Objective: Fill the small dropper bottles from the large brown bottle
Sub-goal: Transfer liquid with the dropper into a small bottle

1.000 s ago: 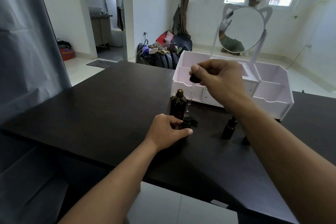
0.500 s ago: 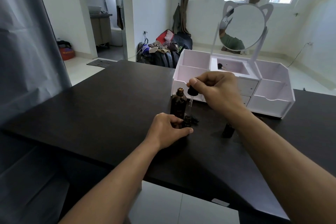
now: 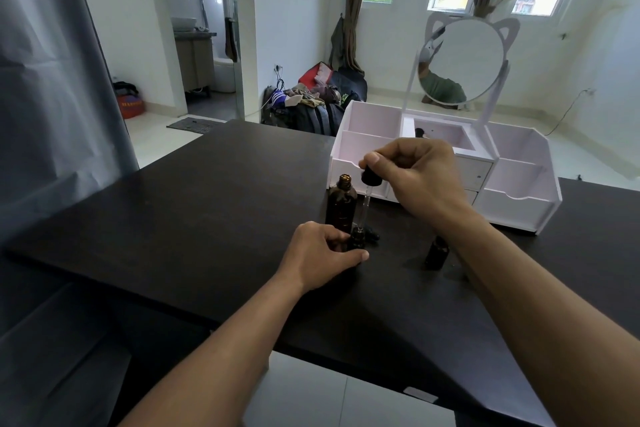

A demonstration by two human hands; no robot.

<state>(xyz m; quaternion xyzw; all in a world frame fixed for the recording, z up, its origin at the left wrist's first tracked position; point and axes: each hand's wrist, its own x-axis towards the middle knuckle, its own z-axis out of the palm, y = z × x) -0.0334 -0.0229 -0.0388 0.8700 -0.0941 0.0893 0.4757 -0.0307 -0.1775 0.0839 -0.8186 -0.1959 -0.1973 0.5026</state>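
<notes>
Black table (image 3: 180, 218) | lg brown bottle (image 3: 341, 206) uncapped | R hand (image 3: 420, 180) fingers pinch dropper (image 3: 367, 199) | L hand (image 3: 320, 255) grips sm bottle (image 3: 357, 238)

No legible text, label, brand, number or sign appears in this view. The large brown bottle (image 3: 341, 206) shows a faint marking on its body, too small and dark to read. The red container (image 3: 130, 104) on the floor at the left carries a band of lettering, blurred beyond reading. The small bottles and the white organizer (image 3: 446, 166) on the desk show no readable print.
</notes>
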